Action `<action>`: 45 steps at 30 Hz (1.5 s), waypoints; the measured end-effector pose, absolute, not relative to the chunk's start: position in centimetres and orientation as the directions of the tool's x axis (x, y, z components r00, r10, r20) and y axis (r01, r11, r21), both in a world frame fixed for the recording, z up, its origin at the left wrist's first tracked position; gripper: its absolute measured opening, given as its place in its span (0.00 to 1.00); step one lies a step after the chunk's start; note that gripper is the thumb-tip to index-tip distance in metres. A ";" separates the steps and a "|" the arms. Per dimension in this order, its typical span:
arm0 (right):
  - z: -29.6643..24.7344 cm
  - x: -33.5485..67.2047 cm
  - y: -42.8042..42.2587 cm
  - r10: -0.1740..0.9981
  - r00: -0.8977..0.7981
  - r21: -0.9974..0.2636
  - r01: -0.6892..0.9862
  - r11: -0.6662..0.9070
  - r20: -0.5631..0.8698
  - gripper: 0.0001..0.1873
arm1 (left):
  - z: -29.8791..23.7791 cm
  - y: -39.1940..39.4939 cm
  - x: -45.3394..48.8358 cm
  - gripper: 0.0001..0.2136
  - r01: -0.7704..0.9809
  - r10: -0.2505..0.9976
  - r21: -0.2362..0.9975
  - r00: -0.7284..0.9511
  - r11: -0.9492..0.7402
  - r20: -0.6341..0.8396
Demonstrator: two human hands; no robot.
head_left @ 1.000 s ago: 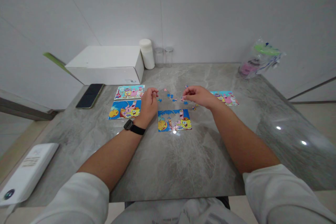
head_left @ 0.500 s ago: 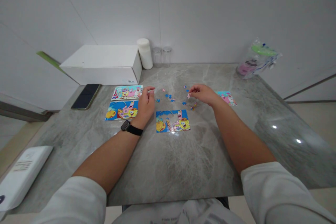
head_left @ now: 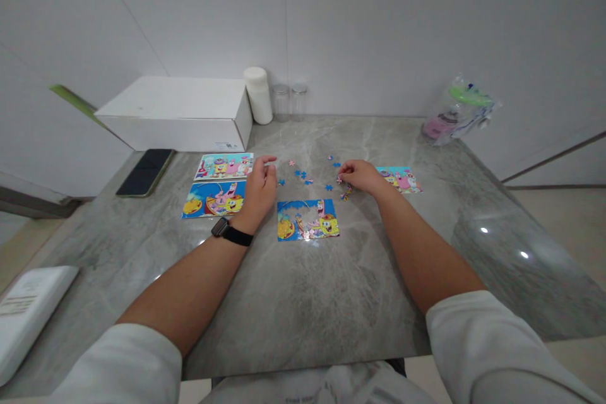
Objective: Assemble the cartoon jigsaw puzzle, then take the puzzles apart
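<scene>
A partly assembled cartoon jigsaw puzzle (head_left: 307,219) lies on the grey marble table (head_left: 307,290) in front of me. Several small loose puzzle pieces (head_left: 303,175) are scattered just behind it. My left hand (head_left: 259,188), with a black watch on the wrist, rests left of the puzzle, its fingers loosely curled with the tips close together. My right hand (head_left: 360,175) lies on the table to the right of the loose pieces, its fingertips pinched together over a small piece (head_left: 339,179).
Two finished cartoon puzzles (head_left: 215,186) lie to the left and another (head_left: 400,178) to the right. A white box (head_left: 175,112), a white canister (head_left: 258,95) and two clear jars (head_left: 288,101) stand at the back. A black phone (head_left: 145,171), a plastic bag (head_left: 457,110) and a white device (head_left: 28,309) lie around.
My right hand has drawn back to the right and lowered onto the table among the loose pieces. The left hand has barely moved. The camera has tilted a little.
</scene>
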State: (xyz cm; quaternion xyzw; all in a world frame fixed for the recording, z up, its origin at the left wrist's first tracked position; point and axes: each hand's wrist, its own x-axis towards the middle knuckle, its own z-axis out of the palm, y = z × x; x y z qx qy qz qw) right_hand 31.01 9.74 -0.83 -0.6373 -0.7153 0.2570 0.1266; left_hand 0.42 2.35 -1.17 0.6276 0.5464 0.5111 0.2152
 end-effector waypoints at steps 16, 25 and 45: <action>-1.9 30.8 9.1 0.902 -0.080 -0.428 0.860 0.277 0.424 0.13 | -1.1 2.4 0.4 0.12 0.438 0.915 0.848 -0.119 -0.300 0.385; -2.6 30.2 9.4 0.896 0.113 -0.736 0.619 0.275 0.430 0.30 | -1.2 2.5 0.4 0.12 0.427 0.920 0.855 -0.117 -0.294 0.375; 2.8 31.4 8.9 0.987 -0.160 -0.336 0.929 0.154 0.011 0.06 | -1.5 2.6 0.4 0.13 0.425 0.909 0.839 -0.079 -0.341 0.410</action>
